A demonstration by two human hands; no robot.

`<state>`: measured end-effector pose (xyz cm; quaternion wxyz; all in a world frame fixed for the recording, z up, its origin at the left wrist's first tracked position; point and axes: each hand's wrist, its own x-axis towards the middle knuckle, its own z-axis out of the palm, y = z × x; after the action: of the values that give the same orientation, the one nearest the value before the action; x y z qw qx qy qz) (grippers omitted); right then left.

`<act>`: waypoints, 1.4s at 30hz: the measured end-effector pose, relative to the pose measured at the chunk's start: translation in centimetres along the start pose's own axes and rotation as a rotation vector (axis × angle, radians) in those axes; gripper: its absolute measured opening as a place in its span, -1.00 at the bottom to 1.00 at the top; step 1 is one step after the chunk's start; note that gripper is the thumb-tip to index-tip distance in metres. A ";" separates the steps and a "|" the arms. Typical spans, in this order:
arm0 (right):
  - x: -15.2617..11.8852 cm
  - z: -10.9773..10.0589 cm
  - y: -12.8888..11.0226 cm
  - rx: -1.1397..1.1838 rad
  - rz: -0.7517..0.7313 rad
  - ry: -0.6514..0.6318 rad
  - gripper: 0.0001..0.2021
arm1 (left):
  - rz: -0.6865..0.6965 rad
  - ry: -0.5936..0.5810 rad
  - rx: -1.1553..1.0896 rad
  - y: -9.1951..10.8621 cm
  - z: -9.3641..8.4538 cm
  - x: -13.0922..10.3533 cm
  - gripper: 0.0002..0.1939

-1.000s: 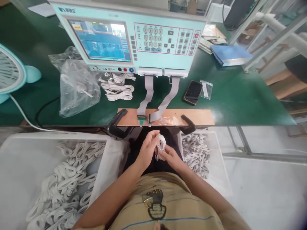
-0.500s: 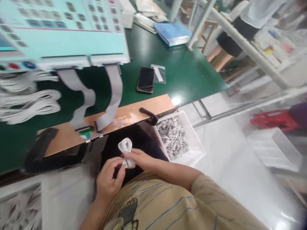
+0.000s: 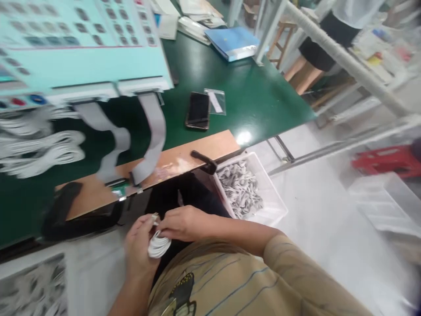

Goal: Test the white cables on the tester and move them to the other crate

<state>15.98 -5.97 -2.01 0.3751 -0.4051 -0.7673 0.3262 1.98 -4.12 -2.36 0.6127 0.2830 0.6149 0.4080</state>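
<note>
A small coil of white cable [image 3: 159, 246] hangs between my two hands, low over my dark-clothed lap. My left hand [image 3: 140, 243] is closed on it from the left, and a pale cable end, apparently a plug [image 3: 154, 217], shows by the thumb and index finger. From the right, my right hand [image 3: 184, 223] pinches the top of the coil with fingers pressed together. A thin dark piece [image 3: 180, 198] sticks up behind my right hand; I cannot make out what it is. Fingers hide the middle of the bundle.
A white bin [image 3: 279, 210] of coiled cables stands right of my lap; another bin [image 3: 67, 281] is lower left. On the green table [image 3: 272, 105] are a cable tester [image 3: 98, 63] with ribbon cables, a phone [image 3: 198, 110], a blue folder [image 3: 233, 43] and white cables [image 3: 42, 149]. A person stands beyond.
The coil has moved down and left and tipped, its loops now hanging below my fingers. My right hand has shifted left across its top, and the pale cable end has come into sight.
</note>
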 end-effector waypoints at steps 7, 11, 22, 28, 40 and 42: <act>3.8 1.0 0.5 0.457 0.480 0.347 -0.80 | 0.316 -0.042 0.164 1.0 -0.9 1.6 -0.78; 5.8 2.1 1.5 0.563 0.579 0.378 -0.78 | 0.296 -0.004 0.075 1.3 -1.5 3.3 -0.75; 7.3 2.0 0.5 0.617 0.689 0.440 -0.79 | 0.248 -0.213 0.103 3.0 -2.5 4.0 -0.72; 7.2 2.2 0.8 0.593 0.697 0.450 -0.77 | 0.340 -0.307 0.272 4.5 -3.0 3.9 -0.71; 8.0 2.5 0.2 0.761 0.797 0.595 -0.79 | 0.505 -0.217 0.313 4.3 -3.3 4.7 -0.70; 8.1 2.7 0.4 0.805 0.804 0.617 -0.79 | 0.502 -0.198 0.294 4.1 -3.2 4.8 -0.70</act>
<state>10.69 0.66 -1.15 0.5494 -0.5639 -0.2304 0.5720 -2.24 1.53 -1.60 0.5022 0.5500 0.5156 0.4236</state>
